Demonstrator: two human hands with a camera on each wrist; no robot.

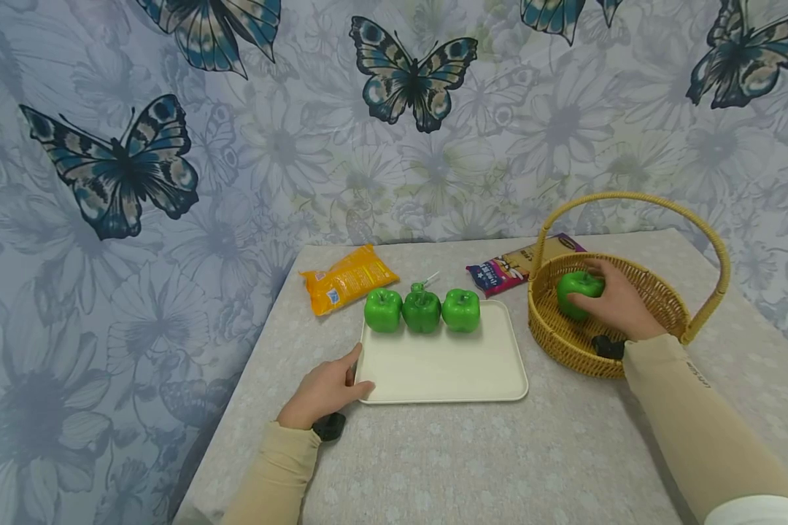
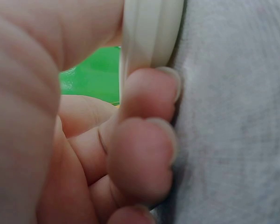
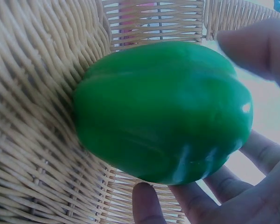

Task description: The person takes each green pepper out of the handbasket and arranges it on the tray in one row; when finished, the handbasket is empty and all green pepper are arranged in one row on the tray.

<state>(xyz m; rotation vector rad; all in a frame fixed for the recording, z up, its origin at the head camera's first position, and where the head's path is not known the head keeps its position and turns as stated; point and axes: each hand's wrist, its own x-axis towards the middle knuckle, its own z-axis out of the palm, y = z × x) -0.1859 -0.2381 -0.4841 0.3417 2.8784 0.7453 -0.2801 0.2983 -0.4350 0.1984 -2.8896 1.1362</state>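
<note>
Inside the wicker basket (image 1: pixel 568 357), my right hand (image 1: pixel 620 299) holds a green bell pepper (image 1: pixel 573 295), thumb on one side and fingers on the other. In the right wrist view that bell pepper (image 3: pixel 163 112) lies against the woven wall, fingertips below it. My left hand (image 1: pixel 325 390) grips the left rim of a cream tray (image 1: pixel 443 372); fingertips (image 2: pixel 142 154) curl at the tray's edge in the left wrist view. Along the tray's back edge three more green bell peppers stand in a row: left pepper (image 1: pixel 383 310), middle pepper (image 1: pixel 422 312) and right pepper (image 1: pixel 461 311).
An orange snack bag (image 1: pixel 349 279) lies behind the tray on the left. A purple and tan packet (image 1: pixel 508 270) lies partly behind the basket. The basket's tall handle (image 1: pixel 637 195) arches above my right hand. A butterfly-patterned wall covering (image 1: pixel 302 160) stands behind the table.
</note>
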